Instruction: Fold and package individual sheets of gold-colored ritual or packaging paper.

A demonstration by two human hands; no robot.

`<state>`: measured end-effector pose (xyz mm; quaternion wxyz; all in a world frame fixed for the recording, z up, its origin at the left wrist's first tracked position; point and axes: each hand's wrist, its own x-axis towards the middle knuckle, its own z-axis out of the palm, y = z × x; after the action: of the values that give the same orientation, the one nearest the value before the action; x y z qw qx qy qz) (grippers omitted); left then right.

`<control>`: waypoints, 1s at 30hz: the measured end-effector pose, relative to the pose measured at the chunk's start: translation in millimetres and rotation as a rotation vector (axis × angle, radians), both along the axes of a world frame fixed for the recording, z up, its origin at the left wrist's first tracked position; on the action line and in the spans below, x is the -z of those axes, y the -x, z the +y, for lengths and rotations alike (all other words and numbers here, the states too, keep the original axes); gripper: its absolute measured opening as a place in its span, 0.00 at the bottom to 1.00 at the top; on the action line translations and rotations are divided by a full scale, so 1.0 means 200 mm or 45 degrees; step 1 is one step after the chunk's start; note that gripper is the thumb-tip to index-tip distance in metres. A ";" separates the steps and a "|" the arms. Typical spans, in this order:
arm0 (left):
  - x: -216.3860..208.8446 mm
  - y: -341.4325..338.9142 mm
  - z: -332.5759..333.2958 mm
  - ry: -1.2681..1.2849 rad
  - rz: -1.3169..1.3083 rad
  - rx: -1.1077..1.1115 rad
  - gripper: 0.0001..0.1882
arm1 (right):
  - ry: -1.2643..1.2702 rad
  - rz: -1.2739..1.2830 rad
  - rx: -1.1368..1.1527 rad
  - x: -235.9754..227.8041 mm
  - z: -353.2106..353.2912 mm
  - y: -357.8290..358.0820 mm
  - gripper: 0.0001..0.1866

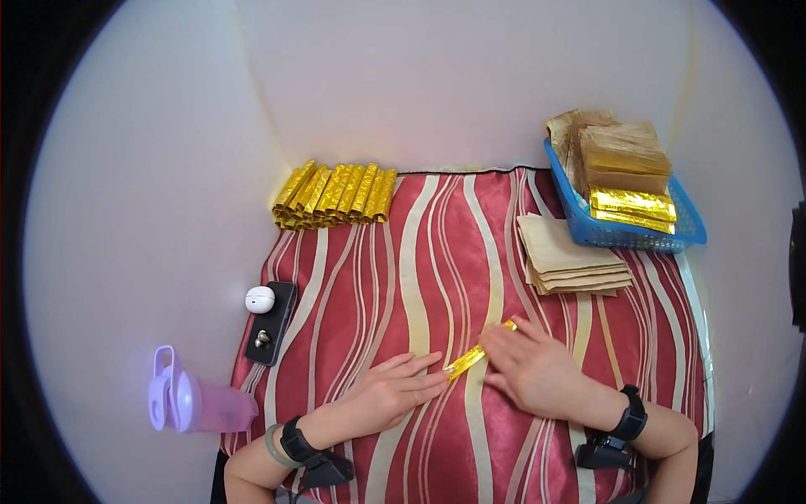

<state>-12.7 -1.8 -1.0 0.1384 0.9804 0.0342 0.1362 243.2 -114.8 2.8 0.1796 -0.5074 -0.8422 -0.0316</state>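
In the head view, had the left hand (390, 393) and the right hand (533, 370) apart low on the striped cloth of the tabletop (361, 311), with a narrow gold strip (467, 363) slanting between. Laid the right hand palm down over the strip's upper part, with a small tip showing past the fingers; could not tell a pinch from a plain press there. Rested the left hand with fingers straight and spread, one fingertip at the strip's lower end. Saw a broad stretch of cloth beyond both hands, running to the back edge by the white wall (470, 101). Found stacked gold rolls (340, 195) in the back left corner; toward the back right, brown sheets (571, 252) just in front of a blue basket (651, 241), heaped with brown packets (625, 155) and gold packets (634, 206). Noted along the left edge a dark phone (273, 321), bearing a white earbud case (260, 300) and a small shiny piece (263, 338), with a purple bottle (206, 405) nearby.
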 end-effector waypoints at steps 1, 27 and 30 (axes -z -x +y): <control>0.00 0.00 0.00 -0.025 0.013 0.017 0.24 | 0.059 0.042 -0.047 0.00 -0.01 0.03 0.28; -0.03 0.06 -0.01 -0.086 0.225 -0.056 0.30 | 0.090 -0.147 0.072 -0.03 -0.03 -0.14 0.29; -0.03 0.06 -0.01 -0.085 0.243 -0.048 0.30 | 0.115 -0.092 0.078 0.00 -0.03 -0.15 0.30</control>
<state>-24.6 -3.6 4.6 0.0990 0.9921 0.0612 0.0461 273.9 -121.6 2.7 0.1248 -0.5390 -0.8328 -0.0173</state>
